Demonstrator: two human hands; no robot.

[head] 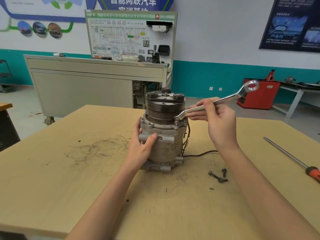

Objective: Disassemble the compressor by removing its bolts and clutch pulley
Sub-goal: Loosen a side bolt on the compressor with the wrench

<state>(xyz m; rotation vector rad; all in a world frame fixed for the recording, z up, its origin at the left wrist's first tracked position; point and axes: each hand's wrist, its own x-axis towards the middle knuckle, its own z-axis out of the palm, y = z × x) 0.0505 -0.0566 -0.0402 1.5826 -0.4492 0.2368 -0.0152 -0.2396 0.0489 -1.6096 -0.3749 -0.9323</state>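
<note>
The compressor (162,135) is standing upright at the middle of the worktop (69,179), its pulley (164,108) on top. The left hand (142,144) is clamping on the housing from nine o'clock, steadying it. The right hand (220,123) is closing around the wrench (216,103) at mid-shank. The wrench's long axis is running from the flange bolt (177,120) at three o'clock of the pulley up and away toward two o'clock, its lower ring seated on that bolt, the free ring high in open air. Room for swinging looks wide on the right side; the pulley wall is limiting the inward arc. Three loose bolts (218,175) are lying at five o'clock of the compressor, a screwdriver (292,159) well apart near the worktop's right edge.
</note>
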